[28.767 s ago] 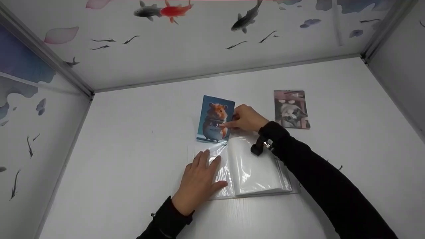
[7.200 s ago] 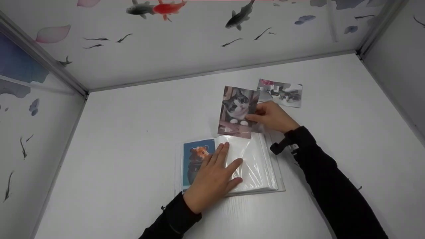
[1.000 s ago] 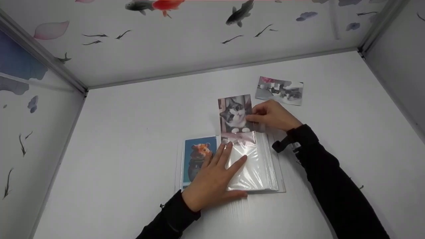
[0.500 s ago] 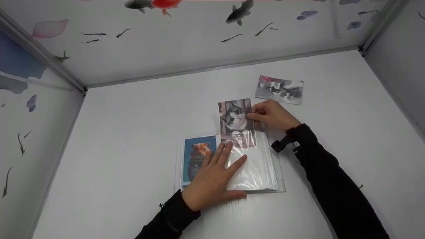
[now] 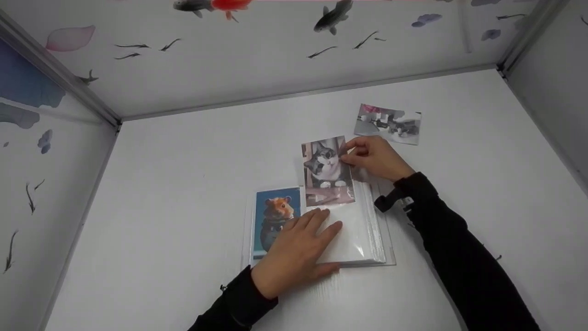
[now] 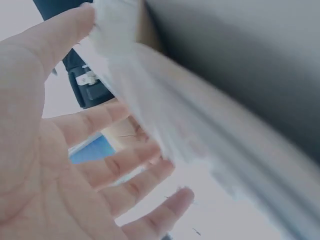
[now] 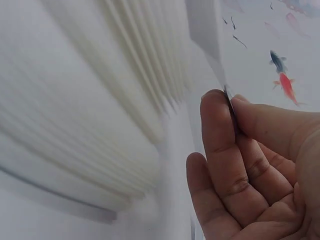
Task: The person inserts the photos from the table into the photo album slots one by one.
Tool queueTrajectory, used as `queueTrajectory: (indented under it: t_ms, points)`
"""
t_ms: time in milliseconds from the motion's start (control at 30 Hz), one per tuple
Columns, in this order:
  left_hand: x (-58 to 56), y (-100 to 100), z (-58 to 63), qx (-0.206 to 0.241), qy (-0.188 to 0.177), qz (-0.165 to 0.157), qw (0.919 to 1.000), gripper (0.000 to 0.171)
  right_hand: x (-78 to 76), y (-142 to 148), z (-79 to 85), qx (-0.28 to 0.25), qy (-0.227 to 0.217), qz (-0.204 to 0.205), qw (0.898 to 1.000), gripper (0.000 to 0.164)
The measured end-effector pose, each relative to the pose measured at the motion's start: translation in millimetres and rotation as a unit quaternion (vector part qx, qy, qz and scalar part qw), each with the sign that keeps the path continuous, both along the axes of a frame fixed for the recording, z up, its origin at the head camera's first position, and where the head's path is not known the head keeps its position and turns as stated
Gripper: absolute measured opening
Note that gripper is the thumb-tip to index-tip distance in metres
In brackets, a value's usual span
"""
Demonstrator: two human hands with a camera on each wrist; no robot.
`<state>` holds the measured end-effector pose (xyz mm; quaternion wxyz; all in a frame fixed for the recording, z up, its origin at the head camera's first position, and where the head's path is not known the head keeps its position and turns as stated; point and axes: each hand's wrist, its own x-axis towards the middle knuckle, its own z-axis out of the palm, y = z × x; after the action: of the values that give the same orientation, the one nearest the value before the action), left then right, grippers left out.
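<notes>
My right hand (image 5: 379, 158) pinches the right edge of a cat photo (image 5: 324, 177) between thumb and fingers. The photo stands upright, its lower part overlapping the top of the right-hand page of an open photo album (image 5: 356, 239). In the right wrist view, thumb and fingertips of the right hand (image 7: 240, 175) meet on the photo's thin edge. My left hand (image 5: 294, 255) rests spread across the lower middle of the album, just below the cat photo. It partly covers a hamster photo (image 5: 275, 211) lying in the left page.
Behind the right hand, a second photo with cats (image 5: 388, 126) lies sideways on the white table (image 5: 183, 207). Panels printed with fish enclose the table at the back and sides. The album's clear cover edge (image 5: 388, 248) shows at the right.
Earlier, the hamster photo was held above the album; it now lies in the left page. The cat photo came from the table and moved down onto the right page. Lately the left fingers slid slightly lower.
</notes>
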<state>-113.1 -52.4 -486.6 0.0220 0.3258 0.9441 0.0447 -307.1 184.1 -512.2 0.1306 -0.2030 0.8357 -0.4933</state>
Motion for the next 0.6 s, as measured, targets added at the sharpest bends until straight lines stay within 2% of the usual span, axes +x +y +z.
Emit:
queueTrajectory:
  t_ms: [167, 367, 500, 600]
  points:
    - [1.3, 1.2, 2.6, 0.015, 0.03, -0.027, 0.9991, 0.066, -0.5, 0.1, 0.0, -0.004, -0.017, 0.004, 1.0, 0.028]
    - [-0.6, 1.7, 1.8, 0.023, 0.034, -0.03, 0.9987, 0.064, -1.6, 0.5, -0.8, -0.001, -0.041, 0.032, 0.999, 0.028]
    - [-1.2, 1.8, 0.1, 0.019, 0.036, -0.031, 0.9987, 0.064, -0.2, 1.3, 0.9, -0.018, -0.048, 0.049, 0.998, 0.039]
    - [-1.1, 1.8, -1.4, 0.015, 0.049, -0.034, 0.9981, 0.064, 1.5, 1.3, 2.1, -0.037, -0.035, 0.053, 0.997, 0.051]
